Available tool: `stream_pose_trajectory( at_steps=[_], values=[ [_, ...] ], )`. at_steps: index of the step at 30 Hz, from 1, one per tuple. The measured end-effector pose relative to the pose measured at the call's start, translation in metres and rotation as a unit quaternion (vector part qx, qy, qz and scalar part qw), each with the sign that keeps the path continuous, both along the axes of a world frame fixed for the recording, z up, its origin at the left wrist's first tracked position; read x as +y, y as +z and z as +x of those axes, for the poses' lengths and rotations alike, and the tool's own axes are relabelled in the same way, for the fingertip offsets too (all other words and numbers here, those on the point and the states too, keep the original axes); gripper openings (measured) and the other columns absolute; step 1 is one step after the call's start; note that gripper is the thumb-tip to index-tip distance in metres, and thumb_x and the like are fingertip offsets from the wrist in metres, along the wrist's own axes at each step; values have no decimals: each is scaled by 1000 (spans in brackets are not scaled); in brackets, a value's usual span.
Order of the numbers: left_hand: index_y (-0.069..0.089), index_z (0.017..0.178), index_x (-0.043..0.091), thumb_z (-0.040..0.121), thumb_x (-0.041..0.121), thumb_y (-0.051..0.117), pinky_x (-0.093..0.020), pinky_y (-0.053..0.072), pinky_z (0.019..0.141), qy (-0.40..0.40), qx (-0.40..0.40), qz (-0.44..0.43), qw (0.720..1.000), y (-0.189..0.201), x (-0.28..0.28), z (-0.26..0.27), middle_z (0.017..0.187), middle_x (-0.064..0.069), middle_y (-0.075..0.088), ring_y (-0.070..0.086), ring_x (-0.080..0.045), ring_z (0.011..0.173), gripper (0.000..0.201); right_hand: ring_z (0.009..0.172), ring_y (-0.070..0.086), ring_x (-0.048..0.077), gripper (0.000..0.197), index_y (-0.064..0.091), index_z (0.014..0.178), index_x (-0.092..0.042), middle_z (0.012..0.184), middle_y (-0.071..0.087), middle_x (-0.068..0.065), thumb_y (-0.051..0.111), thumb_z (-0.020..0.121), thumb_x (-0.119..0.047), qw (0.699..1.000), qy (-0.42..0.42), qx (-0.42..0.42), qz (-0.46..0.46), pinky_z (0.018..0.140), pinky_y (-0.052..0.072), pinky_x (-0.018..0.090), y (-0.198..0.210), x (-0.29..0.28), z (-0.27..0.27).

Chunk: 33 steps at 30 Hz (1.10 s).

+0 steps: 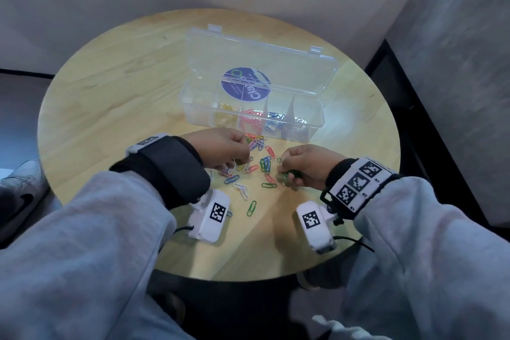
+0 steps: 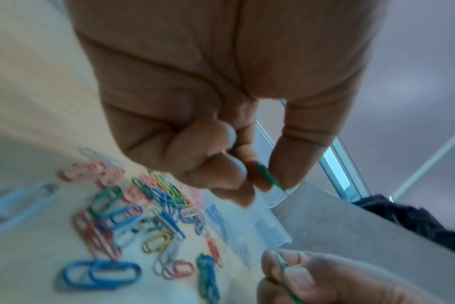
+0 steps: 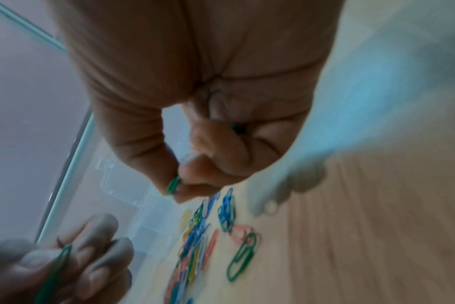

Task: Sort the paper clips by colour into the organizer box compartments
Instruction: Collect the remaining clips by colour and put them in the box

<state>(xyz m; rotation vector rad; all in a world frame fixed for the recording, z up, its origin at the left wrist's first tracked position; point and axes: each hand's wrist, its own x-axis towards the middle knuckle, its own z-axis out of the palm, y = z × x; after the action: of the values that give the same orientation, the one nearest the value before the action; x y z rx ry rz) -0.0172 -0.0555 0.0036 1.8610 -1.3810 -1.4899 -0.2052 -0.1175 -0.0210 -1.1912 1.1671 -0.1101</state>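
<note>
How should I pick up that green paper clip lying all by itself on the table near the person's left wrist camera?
Come straight down from above and pinch the lone green paper clip across its two long sides, near the middle. It lies flat on the round table with bare wood all around, so fingertips can probably close on the thin wire, or drag it a little to lift one end.

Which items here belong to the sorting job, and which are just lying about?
Job:
- clear plastic organizer box, lid open
- loose coloured paper clips on the round wooden table
- green clips pinched by left hand and right hand

Lying about:
- grey sneaker on the floor
</note>
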Motion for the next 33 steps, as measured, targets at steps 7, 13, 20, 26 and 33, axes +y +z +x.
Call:
stream_pose_trajectory(
  at_steps=[7, 13, 20, 26, 33],
  values=[
    [42, 68, 13, 88, 0, 39, -13, 29, 33, 112, 153, 32, 981, 4, 3, 2, 60, -4, 54, 41, -8, 40, 24, 38, 46, 7, 25, 50, 71, -10, 53, 54, 1, 45, 91, 4, 990, -88, -100, 39, 36, 35, 14, 4, -1, -1],
    [59, 84, 15, 88, 2, 31, -14, 30, 35, 119, 174, 64, 975, 6, 5, 5, 60, -1, 50, 41, -8, 44, 31, 41, 47, 9, 27, 49, 69, -9, 53, 51, 1, 31, 87, -1, 975, -146, -137, 100, 38, 36, 13, 7, 1, -1],
    [56, 65, 19, 84, 28, 60, -23, 32, 54, -97, -182, 53, 977, 5, 9, -16, 62, 1, 46, 41, -15, 56, 22, 43, 40, 11, 34, 42, 61, -14, 55, 43, 1, 48, 92, -27, 995, -91, -33, 38, 37, 31, 16, 8, -1, 6],
    [71, 89, 14, 73, 43, 71, -25, 42, 65, -172, -334, 17, 927, -13, 16, -32, 85, -1, 69, 66, -21, 89, 33, 51, 40, 12, 37, 45, 62, -18, 60, 44, -2, 65, 84, -40, 922, 134, 277, -235, 49, 33, 23, 6, -4, 13],
    [64, 80, 17, 75, 36, 71, -21, 31, 47, -192, -405, 15, 894, -17, 18, -47, 65, 3, 54, 55, -20, 72, 21, 86, 61, 19, 38, 66, 91, -7, 91, 65, 5, 65, 82, -43, 862, 179, 368, -299, 75, 48, 28, 2, -4, 35]
  ],
)
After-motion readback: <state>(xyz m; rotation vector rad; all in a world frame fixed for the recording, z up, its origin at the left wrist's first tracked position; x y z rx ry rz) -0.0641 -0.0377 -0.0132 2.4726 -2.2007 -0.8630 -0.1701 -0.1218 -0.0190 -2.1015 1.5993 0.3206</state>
